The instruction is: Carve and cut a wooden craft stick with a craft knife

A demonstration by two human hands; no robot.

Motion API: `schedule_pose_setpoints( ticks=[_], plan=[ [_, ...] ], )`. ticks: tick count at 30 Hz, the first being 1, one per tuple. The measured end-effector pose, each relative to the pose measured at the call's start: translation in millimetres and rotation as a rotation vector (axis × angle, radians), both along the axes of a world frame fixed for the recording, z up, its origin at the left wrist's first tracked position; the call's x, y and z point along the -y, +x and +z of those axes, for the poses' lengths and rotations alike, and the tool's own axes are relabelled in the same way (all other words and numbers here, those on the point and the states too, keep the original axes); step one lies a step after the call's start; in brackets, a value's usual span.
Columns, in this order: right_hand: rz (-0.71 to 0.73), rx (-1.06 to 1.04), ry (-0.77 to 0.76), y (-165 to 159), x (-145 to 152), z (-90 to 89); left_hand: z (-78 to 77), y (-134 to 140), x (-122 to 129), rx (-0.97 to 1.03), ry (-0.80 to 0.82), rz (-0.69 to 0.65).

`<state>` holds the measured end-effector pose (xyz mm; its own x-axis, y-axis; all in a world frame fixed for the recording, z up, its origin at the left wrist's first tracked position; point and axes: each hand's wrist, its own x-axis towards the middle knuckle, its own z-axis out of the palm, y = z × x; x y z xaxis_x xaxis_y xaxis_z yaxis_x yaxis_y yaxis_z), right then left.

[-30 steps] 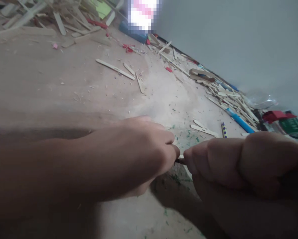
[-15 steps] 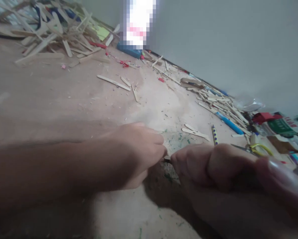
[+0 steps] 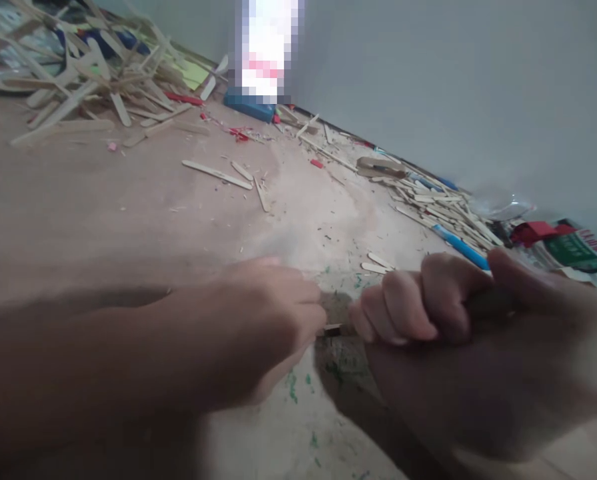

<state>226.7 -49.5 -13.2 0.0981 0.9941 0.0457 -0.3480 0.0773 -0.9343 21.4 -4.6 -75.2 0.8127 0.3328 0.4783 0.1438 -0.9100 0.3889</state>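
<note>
My left hand (image 3: 278,320) reaches in from the left, its fingers closed and bent down near the tabletop. Opposite it, my right hand (image 3: 423,340) makes a fist with the thumb side uppermost. A thin flat strip (image 3: 332,330), tan on top and dark below, bridges the small gap between the two hands. Its ends vanish inside the fingers, and its kind is too small and blurred to tell. Green crumbs (image 3: 292,385) are scattered on the table under the hands. Just beyond my right hand lie small craft sticks (image 3: 376,267), partly covered by it.
A tangled heap of craft sticks (image 3: 93,80) fills the far left. Along the wall lie a blue block (image 3: 248,107), more piled sticks (image 3: 443,203) and a blue tube-like item (image 3: 461,247). A green packet (image 3: 571,252) sits far right. Loose sticks (image 3: 216,175) lie mid-table.
My right fist has risen and rolled, showing more of its curled fingers; it now covers the dotted pencil and yellow-handled scissors. The gap between the hands is slightly wider. The view has shifted a little.
</note>
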Motion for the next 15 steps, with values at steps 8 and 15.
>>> schedule_pose_setpoints(
  ticks=[8,15],
  plan=[
    [0.039,0.013,-0.043,4,-6,-1.5,10.4,-2,4,-0.089,-0.179,0.065],
    [0.046,-0.049,0.015,26,3,-8.0,15.2,-3,4,-0.132,-0.163,0.037]
  ],
)
